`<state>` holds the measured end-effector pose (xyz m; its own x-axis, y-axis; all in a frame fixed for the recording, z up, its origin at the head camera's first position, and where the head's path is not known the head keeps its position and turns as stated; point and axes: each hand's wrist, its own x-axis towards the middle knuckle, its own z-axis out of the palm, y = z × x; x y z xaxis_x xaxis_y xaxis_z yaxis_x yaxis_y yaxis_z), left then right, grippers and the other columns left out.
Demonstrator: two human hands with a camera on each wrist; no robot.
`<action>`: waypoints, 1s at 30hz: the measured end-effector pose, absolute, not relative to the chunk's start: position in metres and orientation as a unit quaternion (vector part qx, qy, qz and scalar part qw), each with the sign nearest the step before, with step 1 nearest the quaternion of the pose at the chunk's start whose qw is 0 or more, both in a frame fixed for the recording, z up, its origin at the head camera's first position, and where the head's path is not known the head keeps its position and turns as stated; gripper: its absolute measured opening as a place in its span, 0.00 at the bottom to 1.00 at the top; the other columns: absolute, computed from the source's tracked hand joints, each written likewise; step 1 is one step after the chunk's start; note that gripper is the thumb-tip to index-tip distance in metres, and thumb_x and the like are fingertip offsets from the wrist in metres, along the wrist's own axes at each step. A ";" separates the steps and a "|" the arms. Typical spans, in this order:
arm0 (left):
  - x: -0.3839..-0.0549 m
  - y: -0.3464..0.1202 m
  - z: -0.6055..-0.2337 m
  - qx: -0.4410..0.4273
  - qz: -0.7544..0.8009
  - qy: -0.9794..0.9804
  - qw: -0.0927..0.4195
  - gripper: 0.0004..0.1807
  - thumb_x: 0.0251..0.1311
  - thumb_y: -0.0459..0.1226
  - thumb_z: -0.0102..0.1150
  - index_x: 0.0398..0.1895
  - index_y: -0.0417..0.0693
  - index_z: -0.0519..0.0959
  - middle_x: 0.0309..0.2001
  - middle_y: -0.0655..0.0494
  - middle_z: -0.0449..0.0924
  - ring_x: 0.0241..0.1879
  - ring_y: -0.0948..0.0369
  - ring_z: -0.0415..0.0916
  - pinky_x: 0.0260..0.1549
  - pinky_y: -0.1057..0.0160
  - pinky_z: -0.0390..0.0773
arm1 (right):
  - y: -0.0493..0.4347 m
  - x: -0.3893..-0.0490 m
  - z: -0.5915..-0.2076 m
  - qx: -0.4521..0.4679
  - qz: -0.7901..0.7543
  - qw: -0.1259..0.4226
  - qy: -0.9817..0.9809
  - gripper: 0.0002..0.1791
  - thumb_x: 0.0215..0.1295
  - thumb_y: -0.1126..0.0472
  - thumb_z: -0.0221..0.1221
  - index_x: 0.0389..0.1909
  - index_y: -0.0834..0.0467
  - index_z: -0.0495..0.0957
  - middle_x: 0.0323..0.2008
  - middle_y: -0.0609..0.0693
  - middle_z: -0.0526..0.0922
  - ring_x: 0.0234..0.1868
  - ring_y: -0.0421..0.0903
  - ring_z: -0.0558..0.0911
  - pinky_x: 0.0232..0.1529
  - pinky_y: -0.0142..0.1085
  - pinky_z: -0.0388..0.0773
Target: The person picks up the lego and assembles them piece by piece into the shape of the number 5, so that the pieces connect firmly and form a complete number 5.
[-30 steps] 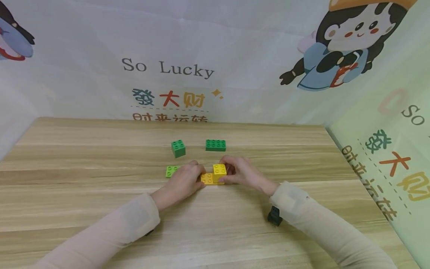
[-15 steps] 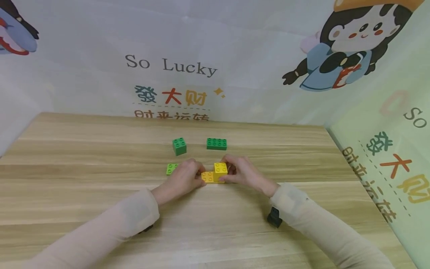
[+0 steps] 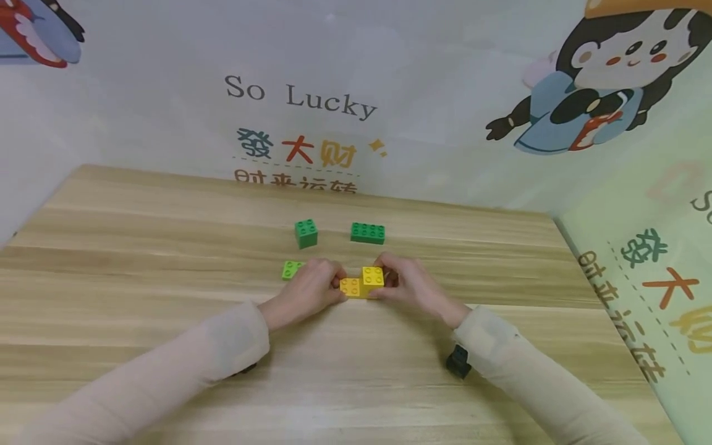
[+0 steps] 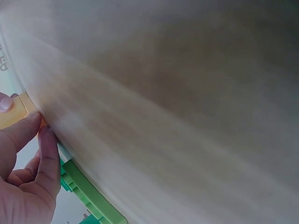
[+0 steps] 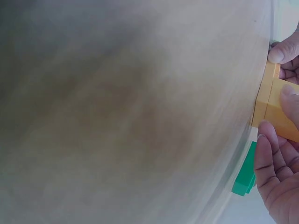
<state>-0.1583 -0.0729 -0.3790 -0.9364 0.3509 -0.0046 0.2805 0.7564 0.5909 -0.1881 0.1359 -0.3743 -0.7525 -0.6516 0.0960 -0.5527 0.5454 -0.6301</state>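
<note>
A flat orange-yellow building brick (image 3: 349, 287) lies on the table, and my left hand (image 3: 306, 290) pinches its left end between thumb and fingertips. On its right end stands a taller, brighter yellow square brick (image 3: 372, 277). My right hand (image 3: 414, 285) grips that yellow brick from the right side, thumb in front and fingers behind. In the right wrist view the tall brick (image 5: 280, 112) sits flush against the flat one (image 5: 267, 93). A light green brick (image 3: 291, 269) is partly hidden behind my left hand.
Farther back on the wooden table (image 3: 167, 247) stand a tall green square brick (image 3: 306, 234) and a long dark green brick (image 3: 368, 233). A printed cloth (image 3: 434, 123) rises along the back edge, and another (image 3: 667, 290) along the right.
The head view has shifted and tilted slightly, so everything sits a little differently in it. Both hands keep their hold on the yellow bricks, which stay joined in the same place.
</note>
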 end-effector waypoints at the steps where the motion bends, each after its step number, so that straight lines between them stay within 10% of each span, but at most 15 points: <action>1: -0.158 -0.073 -0.379 0.167 0.308 0.935 0.059 0.15 0.48 0.33 0.69 0.40 0.36 0.81 0.29 0.53 0.78 0.30 0.61 0.70 0.32 0.65 0.73 | 0.136 -0.188 -0.373 -0.344 -0.328 0.076 0.876 0.13 0.52 0.61 0.68 0.36 0.58 0.75 0.30 0.48 0.80 0.28 0.38 0.74 0.29 0.28 0.74; 30: -0.155 -0.071 -0.377 0.139 0.331 0.931 0.065 0.14 0.47 0.32 0.70 0.37 0.38 0.80 0.26 0.56 0.74 0.28 0.61 0.68 0.31 0.65 0.71 | 0.137 -0.189 -0.378 -0.331 -0.347 0.106 0.871 0.18 0.51 0.62 0.69 0.41 0.62 0.74 0.34 0.52 0.80 0.29 0.39 0.75 0.31 0.28 0.76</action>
